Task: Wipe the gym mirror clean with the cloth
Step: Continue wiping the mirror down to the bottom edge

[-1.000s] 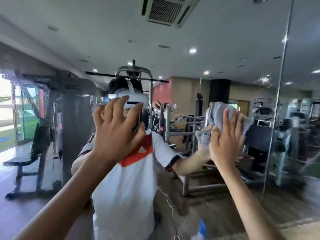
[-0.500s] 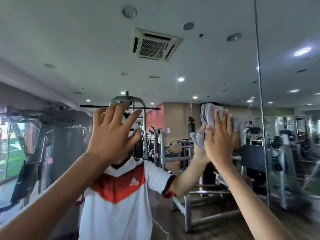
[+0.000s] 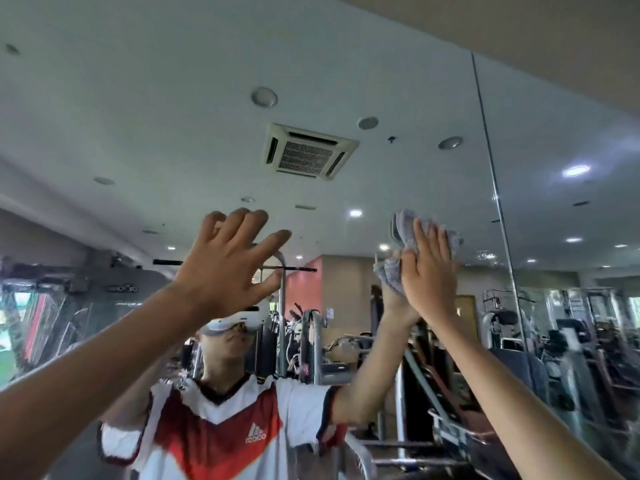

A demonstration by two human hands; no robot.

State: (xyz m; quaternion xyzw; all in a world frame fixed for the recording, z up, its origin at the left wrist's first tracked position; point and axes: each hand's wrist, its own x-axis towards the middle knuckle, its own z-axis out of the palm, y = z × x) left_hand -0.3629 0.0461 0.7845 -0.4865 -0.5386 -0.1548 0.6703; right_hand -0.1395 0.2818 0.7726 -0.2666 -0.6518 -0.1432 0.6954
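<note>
The gym mirror (image 3: 138, 116) fills the view and reflects the ceiling, the gym machines and a person in a white and red shirt. My right hand (image 3: 427, 271) presses a grey cloth (image 3: 401, 233) flat against the glass, fingers straight and pointing up. The cloth bunches out above and to the left of that hand. My left hand (image 3: 228, 268) is raised to the left of the cloth with fingers spread, at the glass; contact is hard to tell.
A vertical seam (image 3: 495, 188) between mirror panels runs just right of the cloth. The mirror's top edge (image 3: 485, 50) meets a beige wall band at the upper right. Reflected weight machines (image 3: 519, 341) show at the lower right.
Both hands have risen up the mirror, the right one sliding the cloth upward. My view has tilted up, showing more reflected ceiling.
</note>
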